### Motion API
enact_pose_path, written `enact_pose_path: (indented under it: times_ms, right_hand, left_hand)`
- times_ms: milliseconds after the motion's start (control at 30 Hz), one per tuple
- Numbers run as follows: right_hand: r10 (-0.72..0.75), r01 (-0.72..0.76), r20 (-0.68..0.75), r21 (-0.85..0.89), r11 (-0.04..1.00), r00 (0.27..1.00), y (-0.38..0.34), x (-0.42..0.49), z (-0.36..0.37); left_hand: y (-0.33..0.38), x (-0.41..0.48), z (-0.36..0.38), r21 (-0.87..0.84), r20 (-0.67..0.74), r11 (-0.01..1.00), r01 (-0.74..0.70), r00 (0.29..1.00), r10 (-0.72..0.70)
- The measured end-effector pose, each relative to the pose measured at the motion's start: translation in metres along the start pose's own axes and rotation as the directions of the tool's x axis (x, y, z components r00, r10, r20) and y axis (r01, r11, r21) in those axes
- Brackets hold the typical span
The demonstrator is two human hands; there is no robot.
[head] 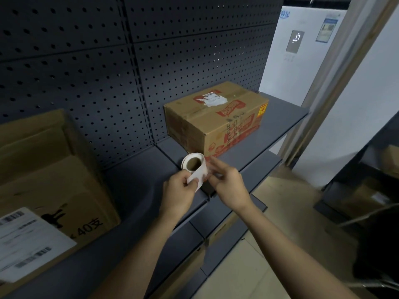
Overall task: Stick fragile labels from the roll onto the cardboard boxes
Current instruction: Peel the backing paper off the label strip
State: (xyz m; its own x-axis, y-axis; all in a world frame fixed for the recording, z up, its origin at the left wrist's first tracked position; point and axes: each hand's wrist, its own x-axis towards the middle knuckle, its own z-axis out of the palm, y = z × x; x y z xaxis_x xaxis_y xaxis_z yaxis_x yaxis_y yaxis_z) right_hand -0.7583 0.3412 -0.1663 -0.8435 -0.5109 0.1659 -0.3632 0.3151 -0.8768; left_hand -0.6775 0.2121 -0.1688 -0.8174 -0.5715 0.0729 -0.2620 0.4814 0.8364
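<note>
White paper is what the left hand has in its grip: thumb and curled fingers pinch the loose tail of the small white label roll, wound on a brown cardboard core, which is held in the air just above that hand. The right hand meets the roll from 3 o'clock with its fingertips bent in at the roll's edge. They are blurred, so it cannot be told whether they pinch a label, steady the roll or only touch it. No peeled label shows free in either hand.

Beyond the roll, at 1 o'clock, a brown cardboard box with red printing sits on the dark grey metal shelf, close behind the hands. Its top carries a torn white shipping slip and red patches; none of it reads clearly as a fragile label. At 9 o'clock, well apart from the hands, a larger plain brown cardboard box stands on the same shelf with a white barcode sheet on its near face, and no fragile sticker can be seen there either.

The work appears to be at the peeling step. By these signs both boxes are probably yet to be labelled, with the red-printed one the handier target.
</note>
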Motion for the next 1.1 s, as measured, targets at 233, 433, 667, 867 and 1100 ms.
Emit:
enact_pose_path:
  times_ms: [233, 433, 667, 867, 1100]
  right_hand:
    - [-0.011, 0.010, -0.048, -0.030, 1.000, 0.999, 0.001, 0.003, 0.006]
    - [-0.051, 0.050, -0.049, -0.034, 0.998, 0.998, -0.002, 0.000, 0.011]
    - [-0.142, 0.142, 0.019, -0.041, 0.989, 0.990, -0.015, -0.016, 0.015]
    - [-0.180, 0.181, 0.080, -0.004, 0.984, 0.980, -0.011, -0.025, 0.025]
    - [-0.144, 0.145, -0.024, 0.029, 0.989, 0.989, -0.009, -0.023, 0.034]
  left_hand:
    - [-0.005, -0.005, -0.015, -0.164, 0.081, 0.983, 0.082, 0.994, -0.070]
    - [0.000, -0.017, -0.026, -0.158, 0.125, 0.984, 0.086, 0.990, -0.067]
    - [0.004, -0.022, -0.027, -0.246, 0.121, 0.965, 0.086, 0.991, -0.058]
    - [-0.009, -0.026, -0.030, -0.207, 0.067, 0.976, 0.073, 0.996, -0.060]
    - [-0.018, -0.034, -0.036, -0.261, 0.096, 0.943, 0.207, 0.978, -0.188]
